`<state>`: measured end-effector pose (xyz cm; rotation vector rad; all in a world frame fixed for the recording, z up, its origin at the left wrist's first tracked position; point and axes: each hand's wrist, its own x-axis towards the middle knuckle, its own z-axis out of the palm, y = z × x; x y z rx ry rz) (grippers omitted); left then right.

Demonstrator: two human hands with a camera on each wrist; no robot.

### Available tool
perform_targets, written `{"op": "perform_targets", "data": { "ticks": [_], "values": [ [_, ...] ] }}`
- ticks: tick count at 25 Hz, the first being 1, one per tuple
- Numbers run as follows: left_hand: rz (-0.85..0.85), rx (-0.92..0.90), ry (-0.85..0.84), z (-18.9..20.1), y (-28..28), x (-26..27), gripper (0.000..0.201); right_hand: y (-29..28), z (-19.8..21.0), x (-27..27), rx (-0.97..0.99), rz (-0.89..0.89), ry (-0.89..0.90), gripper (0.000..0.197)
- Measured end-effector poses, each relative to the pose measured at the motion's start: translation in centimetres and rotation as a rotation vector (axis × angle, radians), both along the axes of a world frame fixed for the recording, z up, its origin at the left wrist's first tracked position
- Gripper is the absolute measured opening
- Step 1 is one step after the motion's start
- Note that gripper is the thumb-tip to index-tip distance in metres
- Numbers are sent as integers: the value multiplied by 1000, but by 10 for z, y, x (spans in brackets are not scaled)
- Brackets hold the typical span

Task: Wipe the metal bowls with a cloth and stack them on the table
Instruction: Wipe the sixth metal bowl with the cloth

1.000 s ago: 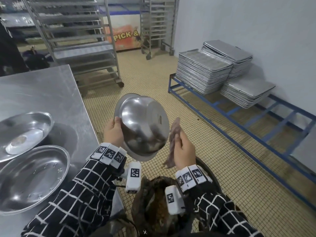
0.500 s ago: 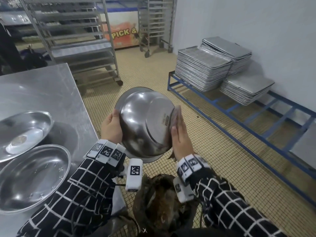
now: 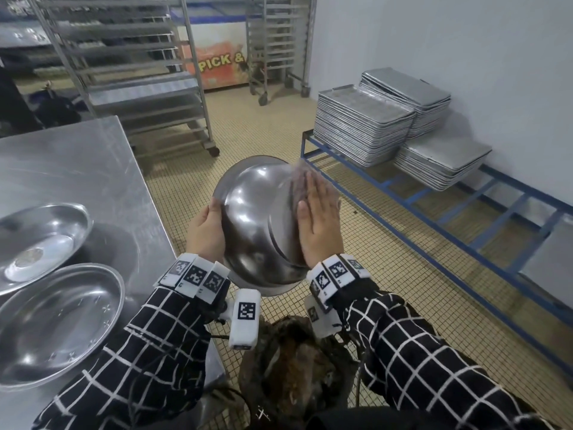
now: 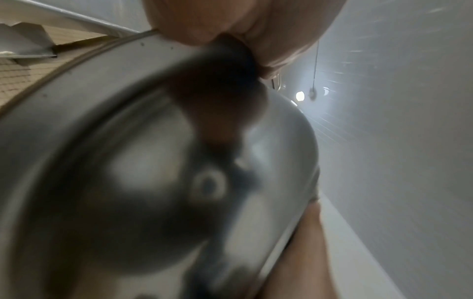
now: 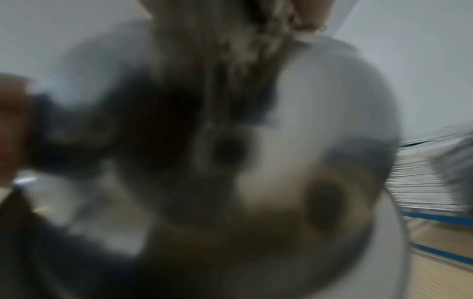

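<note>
I hold a round metal bowl (image 3: 254, 225) in the air over the floor, its outer side turned towards me. My left hand (image 3: 206, 231) grips its left rim. My right hand (image 3: 319, 218) lies flat on the bowl's right side and presses a brownish cloth (image 3: 297, 184) against the metal, fingers straight. The bowl (image 4: 153, 172) fills the left wrist view, the base of my hand at its rim. In the blurred right wrist view the bowl (image 5: 320, 121) and the cloth (image 5: 243, 40) are close up. Two oval metal bowls (image 3: 40, 234) (image 3: 55, 321) lie on the steel table (image 3: 77, 169) at the left.
A dark basket (image 3: 294, 367) with brownish contents sits below my hands. Stacks of metal trays (image 3: 362, 125) rest on a low blue frame (image 3: 434, 225) along the right wall. Wheeled tray racks (image 3: 130, 72) stand behind the table on the tiled floor.
My right hand brought the cloth from beside the bowl onto its right side and slid it upwards. My left hand turned the bowl so its outer side faces me.
</note>
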<state>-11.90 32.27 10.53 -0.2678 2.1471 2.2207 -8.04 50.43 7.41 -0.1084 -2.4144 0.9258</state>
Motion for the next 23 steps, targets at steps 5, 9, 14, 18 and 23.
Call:
{"op": "perform_targets", "data": {
  "ticks": [5, 9, 14, 18, 23],
  "values": [
    [43, -29, -26, -1, -1, 1, 35, -11, -42, 45, -243, 17, -194, 58],
    [22, -47, -42, -10, 8, 12, 33, -40, -35, 47, 69, 61, -96, 60],
    [-98, -110, 67, -2, 16, 26, 35, -13, -5, 25, 53, -73, 19, 61],
    [-113, -109, 75, -2, 15, 31, 30, 24, -24, 49, -261, -189, -162, 48],
    [-206, -420, 174, -19, 9, 20, 29, 34, -31, 78, -218, -245, -212, 23]
  ]
}}
